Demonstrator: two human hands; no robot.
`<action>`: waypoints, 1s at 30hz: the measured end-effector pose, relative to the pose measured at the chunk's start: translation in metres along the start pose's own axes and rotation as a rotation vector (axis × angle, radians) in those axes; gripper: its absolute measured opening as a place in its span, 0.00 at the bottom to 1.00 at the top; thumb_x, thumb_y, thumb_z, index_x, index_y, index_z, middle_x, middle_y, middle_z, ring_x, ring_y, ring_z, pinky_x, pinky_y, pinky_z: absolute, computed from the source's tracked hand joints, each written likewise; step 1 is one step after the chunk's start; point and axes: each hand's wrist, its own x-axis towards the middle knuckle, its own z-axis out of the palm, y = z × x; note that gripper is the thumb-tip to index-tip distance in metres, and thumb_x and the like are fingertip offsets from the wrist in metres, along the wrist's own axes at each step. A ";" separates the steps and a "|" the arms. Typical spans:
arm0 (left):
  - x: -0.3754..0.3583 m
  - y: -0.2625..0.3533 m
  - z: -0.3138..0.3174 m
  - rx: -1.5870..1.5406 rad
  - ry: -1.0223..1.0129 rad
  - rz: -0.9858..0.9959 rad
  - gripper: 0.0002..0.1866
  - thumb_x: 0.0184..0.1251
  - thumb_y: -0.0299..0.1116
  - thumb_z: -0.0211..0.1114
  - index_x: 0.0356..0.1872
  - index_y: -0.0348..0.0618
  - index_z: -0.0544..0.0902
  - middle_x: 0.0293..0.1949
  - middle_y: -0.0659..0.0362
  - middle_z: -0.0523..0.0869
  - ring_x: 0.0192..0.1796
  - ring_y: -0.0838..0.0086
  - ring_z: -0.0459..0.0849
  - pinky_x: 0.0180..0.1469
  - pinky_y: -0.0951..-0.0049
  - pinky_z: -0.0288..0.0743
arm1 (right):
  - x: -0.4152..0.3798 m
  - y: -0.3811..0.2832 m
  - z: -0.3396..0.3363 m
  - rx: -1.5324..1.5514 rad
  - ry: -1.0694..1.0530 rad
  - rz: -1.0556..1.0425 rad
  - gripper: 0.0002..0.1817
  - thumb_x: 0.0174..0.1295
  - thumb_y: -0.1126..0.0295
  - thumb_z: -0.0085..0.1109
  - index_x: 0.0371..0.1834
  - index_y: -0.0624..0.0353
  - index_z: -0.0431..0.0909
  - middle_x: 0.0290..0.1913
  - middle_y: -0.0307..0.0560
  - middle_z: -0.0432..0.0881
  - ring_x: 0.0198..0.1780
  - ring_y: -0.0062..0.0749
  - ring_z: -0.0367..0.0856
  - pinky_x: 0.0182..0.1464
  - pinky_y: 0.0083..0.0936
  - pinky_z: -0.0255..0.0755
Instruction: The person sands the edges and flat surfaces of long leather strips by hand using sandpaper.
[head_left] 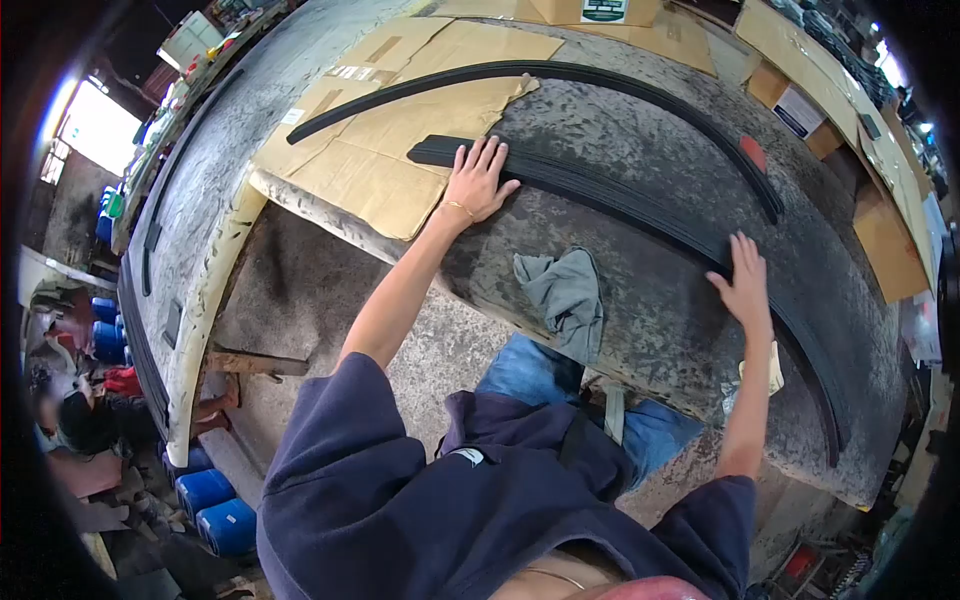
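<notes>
Across the dark worktable [650, 330] lies a stack of long black ribbed strips [620, 203], which look like rubber. My left hand [480, 182] rests flat on it near its left end, fingers stretched out. Farther along, my right hand [745, 285] lies over the strips with its fingers extended and thumb apart. Past that hand, the strips bend toward the near right edge of the table. Behind them, another long black strip [590, 73] curves in an arc. A crumpled grey cloth [565, 300] sits between my arms, close to the table's front edge.
A flattened cardboard sheet [390, 185] covers the table's left part. A small red piece [753, 153] lies beside the far strip. Cardboard boxes [885, 240] stand at right. Blue drums [228, 525] and another person [90, 415] are at lower left.
</notes>
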 end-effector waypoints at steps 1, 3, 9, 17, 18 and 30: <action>0.001 0.002 -0.001 -0.008 -0.013 -0.010 0.40 0.75 0.59 0.57 0.77 0.41 0.65 0.78 0.48 0.65 0.82 0.54 0.57 0.80 0.43 0.51 | 0.013 -0.020 -0.002 0.102 0.047 -0.056 0.44 0.60 0.56 0.73 0.74 0.69 0.65 0.76 0.66 0.66 0.76 0.62 0.63 0.74 0.50 0.60; 0.002 0.005 -0.001 -0.005 -0.011 -0.013 0.41 0.75 0.61 0.56 0.77 0.39 0.65 0.78 0.47 0.65 0.82 0.54 0.57 0.81 0.43 0.50 | 0.037 -0.049 0.020 0.147 0.039 -0.124 0.44 0.62 0.54 0.70 0.75 0.70 0.64 0.77 0.65 0.65 0.79 0.59 0.61 0.75 0.51 0.58; 0.004 0.066 -0.026 0.086 0.090 0.043 0.37 0.70 0.50 0.66 0.69 0.29 0.71 0.73 0.37 0.69 0.76 0.47 0.64 0.72 0.43 0.59 | 0.037 -0.071 0.024 0.118 0.167 -0.120 0.36 0.67 0.52 0.64 0.70 0.68 0.69 0.69 0.59 0.74 0.73 0.53 0.69 0.74 0.47 0.61; -0.067 0.440 -0.027 -0.845 -0.032 0.966 0.39 0.68 0.48 0.65 0.72 0.30 0.70 0.77 0.40 0.66 0.82 0.49 0.58 0.82 0.51 0.52 | 0.055 -0.065 0.037 0.263 -0.190 0.139 0.35 0.72 0.52 0.59 0.78 0.53 0.63 0.74 0.60 0.68 0.77 0.58 0.62 0.78 0.56 0.50; -0.063 0.464 -0.029 -0.856 -0.028 0.960 0.39 0.68 0.48 0.65 0.72 0.30 0.70 0.77 0.40 0.66 0.82 0.49 0.58 0.82 0.51 0.52 | 0.059 -0.067 0.035 0.256 -0.200 0.139 0.35 0.72 0.52 0.59 0.78 0.53 0.63 0.74 0.60 0.68 0.77 0.58 0.62 0.78 0.56 0.50; -0.025 0.542 0.034 -0.713 -0.012 1.103 0.13 0.57 0.38 0.65 0.40 0.45 0.88 0.45 0.55 0.87 0.50 0.58 0.81 0.56 0.60 0.73 | 0.093 -0.072 0.024 0.138 -0.550 0.289 0.41 0.69 0.48 0.61 0.81 0.47 0.58 0.78 0.57 0.63 0.81 0.56 0.56 0.78 0.58 0.50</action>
